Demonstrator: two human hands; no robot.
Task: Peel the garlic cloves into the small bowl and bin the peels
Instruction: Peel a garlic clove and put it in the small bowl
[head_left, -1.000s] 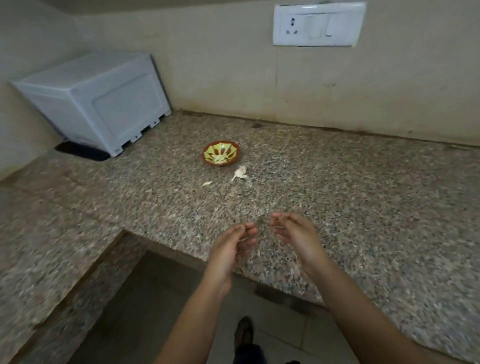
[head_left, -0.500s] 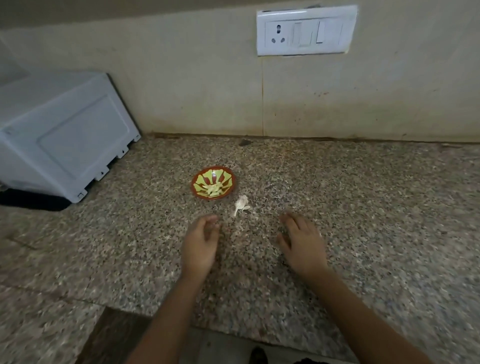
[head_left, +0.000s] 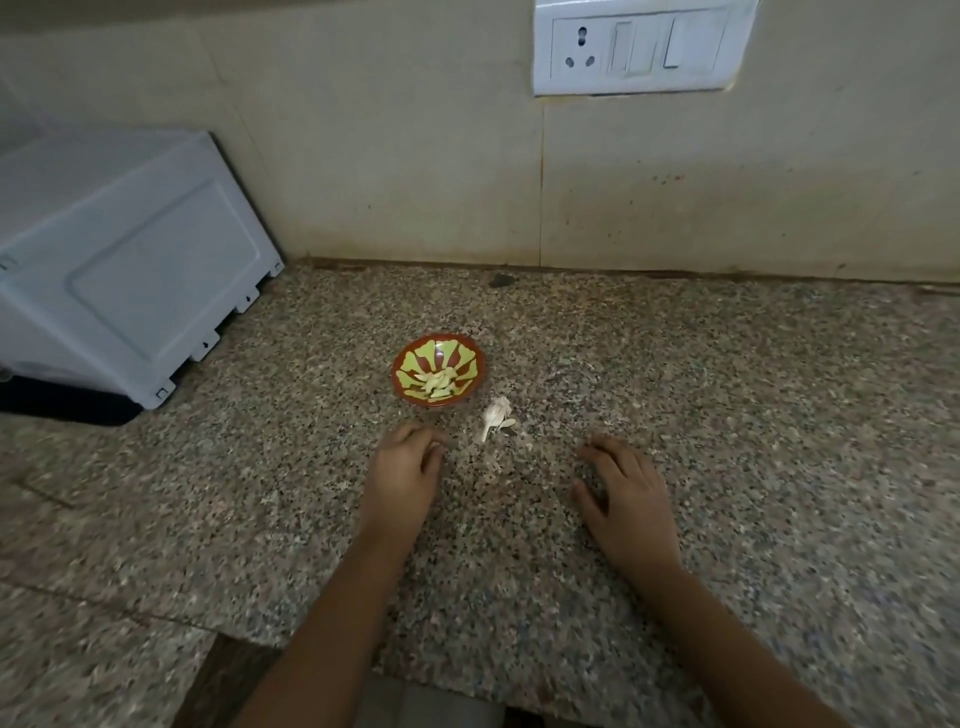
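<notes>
Small red-and-yellow patterned bowl sits on the speckled granite table, pale peeled garlic cloves heaped inside. White papery garlic scrap lies just beside the bowl. Left hand rests near both, grip loose, fingers bent, nothing held. Right hand lies on the table, fingers spread, grip slack and empty.

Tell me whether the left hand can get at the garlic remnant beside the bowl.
Probably yes: the left hand rests just left of the garlic remnant, only bare counter between them, and the bowl sits behind, out of the way.
</notes>
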